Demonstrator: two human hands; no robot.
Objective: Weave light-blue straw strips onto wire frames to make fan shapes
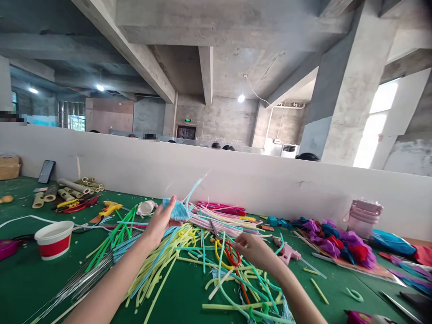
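My left hand [158, 226] is closed around a light-blue fuzzy piece [177, 209] that looks made of pipe cleaners; one blue strand sticks up from it to the right. Lower and to the right, my right hand [251, 248] has its fingers curled at the red and yellow handles of a pair of scissors [233, 258]. The scissor blades point away, over the pile. Yellow pipe cleaners [153, 265] spread below my left hand, and pink ones [219, 219] lie behind the scissors. Green pipe cleaners [130, 234] are to the left.
A low white partition [135, 168] runs behind the green table [168, 301]. At left are a red-and-white cup [54, 245], bamboo pieces [70, 186], a yellow glue gun [110, 209] and a phone [46, 172]. At right are a pink glue gun [288, 253], purple petals [324, 238] and a pink bottle [364, 218].
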